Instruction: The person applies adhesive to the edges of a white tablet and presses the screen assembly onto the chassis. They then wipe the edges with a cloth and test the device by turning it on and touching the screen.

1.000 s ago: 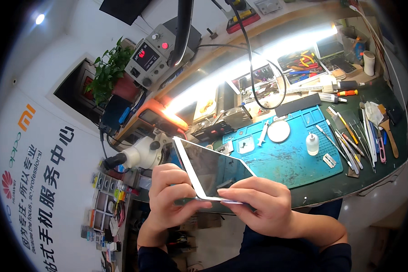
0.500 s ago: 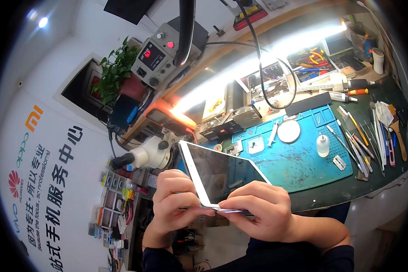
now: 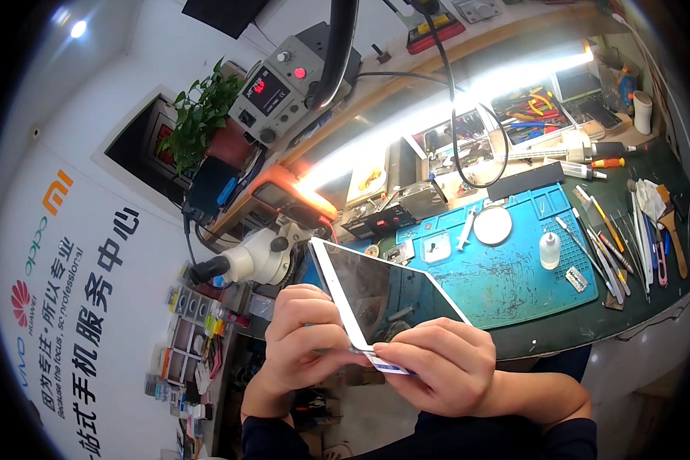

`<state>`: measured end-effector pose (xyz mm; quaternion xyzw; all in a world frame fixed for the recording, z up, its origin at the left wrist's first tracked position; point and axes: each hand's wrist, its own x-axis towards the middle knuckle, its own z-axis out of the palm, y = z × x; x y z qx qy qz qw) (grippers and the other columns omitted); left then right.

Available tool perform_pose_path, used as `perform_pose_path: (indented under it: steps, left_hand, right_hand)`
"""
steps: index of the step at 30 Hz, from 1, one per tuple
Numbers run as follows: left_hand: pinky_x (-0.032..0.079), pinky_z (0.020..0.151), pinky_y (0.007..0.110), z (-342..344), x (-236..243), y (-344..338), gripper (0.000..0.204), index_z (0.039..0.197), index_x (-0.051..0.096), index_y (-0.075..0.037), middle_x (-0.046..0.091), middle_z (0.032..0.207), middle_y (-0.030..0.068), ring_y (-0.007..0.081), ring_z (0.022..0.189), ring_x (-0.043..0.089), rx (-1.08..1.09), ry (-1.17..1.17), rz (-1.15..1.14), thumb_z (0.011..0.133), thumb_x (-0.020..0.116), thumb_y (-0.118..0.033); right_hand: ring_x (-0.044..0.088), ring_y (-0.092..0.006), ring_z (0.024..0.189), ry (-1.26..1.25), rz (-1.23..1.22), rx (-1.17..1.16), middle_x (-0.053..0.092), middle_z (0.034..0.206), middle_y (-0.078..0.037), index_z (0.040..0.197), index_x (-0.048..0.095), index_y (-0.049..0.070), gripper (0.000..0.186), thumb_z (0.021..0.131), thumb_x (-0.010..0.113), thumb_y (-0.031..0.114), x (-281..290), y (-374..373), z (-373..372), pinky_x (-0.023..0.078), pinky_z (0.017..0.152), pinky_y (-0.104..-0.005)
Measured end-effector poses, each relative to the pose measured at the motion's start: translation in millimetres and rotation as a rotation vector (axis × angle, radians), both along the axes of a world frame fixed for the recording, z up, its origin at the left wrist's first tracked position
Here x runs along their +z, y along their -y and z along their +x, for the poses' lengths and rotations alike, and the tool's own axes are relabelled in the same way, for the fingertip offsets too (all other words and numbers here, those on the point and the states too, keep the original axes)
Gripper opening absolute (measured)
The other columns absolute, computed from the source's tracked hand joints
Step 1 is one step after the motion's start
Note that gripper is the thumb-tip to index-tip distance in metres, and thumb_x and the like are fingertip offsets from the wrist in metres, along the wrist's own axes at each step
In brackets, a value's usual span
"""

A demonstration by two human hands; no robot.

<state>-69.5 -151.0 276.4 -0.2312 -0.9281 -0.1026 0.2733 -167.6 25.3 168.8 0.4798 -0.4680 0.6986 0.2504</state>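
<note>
A tablet (image 3: 391, 295) with a dark screen and a white border is held at a slant above the bench's near edge. My left hand (image 3: 303, 333) has its fingers curled around the tablet's lower left corner. My right hand (image 3: 445, 360) is closed at the lower edge, pinching a thin white-and-blue card (image 3: 385, 365) against that edge. Whether the card's tip is inside the seam or only against it, I cannot tell. The tablet's lower edge is partly hidden by my fingers.
Behind lies a blue mat (image 3: 506, 284) with a bottle (image 3: 549, 249), round tin (image 3: 492, 225) and syringe (image 3: 465, 230). A microscope (image 3: 253, 261) stands left, near an orange multimeter (image 3: 291, 195). Several tools (image 3: 629, 238) lie right; small parts fill an organizer (image 3: 188, 345) lower left.
The scene has shifted slightly rightward in view, with hands and tablet a little lower. More of the white-and-blue card shows below my right fingers.
</note>
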Motion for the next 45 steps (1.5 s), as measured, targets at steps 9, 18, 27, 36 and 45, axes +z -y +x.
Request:
perform_pose_path:
  steps: [9, 18, 27, 36, 45]
  left_hand:
    - [0.049, 0.080, 0.036, 0, 0, -1, 0.039, 0.093, 0.068, -0.013, 0.062, 0.098, 0.0029, 0.0251, 0.091, 0.059, 0.004, 0.005, 0.005, 0.067, 0.093, -0.028]
    - [0.050, 0.079, 0.035, -2, -1, -2, 0.038, 0.090, 0.068, -0.014, 0.062, 0.097, 0.0030, 0.0248, 0.091, 0.059, 0.006, 0.008, 0.025, 0.067, 0.094, -0.029]
    - [0.050, 0.078, 0.035, -1, -1, -2, 0.040, 0.092, 0.067, -0.014, 0.061, 0.096, 0.0022, 0.0242, 0.090, 0.058, 0.006, 0.014, 0.012, 0.067, 0.093, -0.031]
    - [0.050, 0.079, 0.036, 0, -1, -3, 0.042, 0.092, 0.065, -0.015, 0.061, 0.096, 0.0016, 0.0239, 0.089, 0.057, 0.031, 0.019, -0.002, 0.067, 0.093, -0.032]
    - [0.051, 0.078, 0.036, -1, -3, -2, 0.043, 0.092, 0.064, -0.016, 0.061, 0.095, 0.0013, 0.0239, 0.089, 0.057, 0.036, 0.012, 0.005, 0.067, 0.093, -0.033]
  right_hand:
    - [0.069, -0.0203, 0.071, 0.025, 0.023, -0.044, 0.069, 0.085, -0.007, 0.099, 0.074, 0.001, 0.030, 0.071, 0.081, 0.000, -1, -2, 3, 0.057, 0.062, -0.0284]
    - [0.070, -0.0230, 0.074, 0.098, 0.015, 0.136, 0.070, 0.089, -0.009, 0.101, 0.073, 0.001, 0.030, 0.072, 0.082, -0.002, -9, -2, -6, 0.057, 0.063, -0.0308]
    - [0.069, -0.0226, 0.077, 0.021, 0.063, 0.107, 0.069, 0.092, -0.008, 0.101, 0.072, 0.001, 0.038, 0.064, 0.082, -0.002, -8, -5, -10, 0.058, 0.066, -0.0304]
    - [0.069, -0.0223, 0.073, 0.039, 0.083, 0.120, 0.072, 0.090, -0.007, 0.099, 0.076, 0.004, 0.032, 0.067, 0.079, -0.001, -13, -7, -14, 0.056, 0.063, -0.0313]
    - [0.069, -0.0220, 0.078, 0.037, 0.124, 0.125, 0.069, 0.090, -0.007, 0.098, 0.072, 0.002, 0.032, 0.067, 0.079, -0.003, -24, -15, -18, 0.058, 0.066, -0.0307]
